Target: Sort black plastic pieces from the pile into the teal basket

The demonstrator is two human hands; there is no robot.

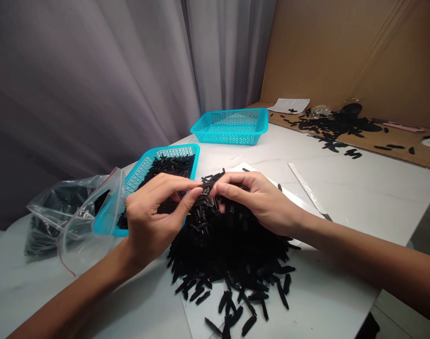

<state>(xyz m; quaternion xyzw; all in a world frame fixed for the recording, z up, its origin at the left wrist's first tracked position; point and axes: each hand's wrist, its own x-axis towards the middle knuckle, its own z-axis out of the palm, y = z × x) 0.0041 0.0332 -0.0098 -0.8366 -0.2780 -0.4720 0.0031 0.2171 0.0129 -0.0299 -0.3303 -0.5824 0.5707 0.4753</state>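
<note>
Over a large pile of small black strips [229,254], both of my hands meet fingertip to fingertip. My left hand [158,207] is closed, thumb and forefinger pinching a thin dark clip-like piece [208,184]. Close beside it, my right hand [259,200] is also closed, its thumb pressed to the forefinger at the other end of that piece; its grip is partly hidden. Shiny dark clip-like pieces [205,209] lie on top of the pile under the fingers. Behind my left hand stands a blue basket [149,153] filled with similar black pieces.
A second blue basket [229,138] stands farther back. Clear zip bags [84,221] with black contents lie at the left. A white strip [306,188] rests on the right. More black pieces and a paper [288,105] lie on cardboard [423,157] at the back right.
</note>
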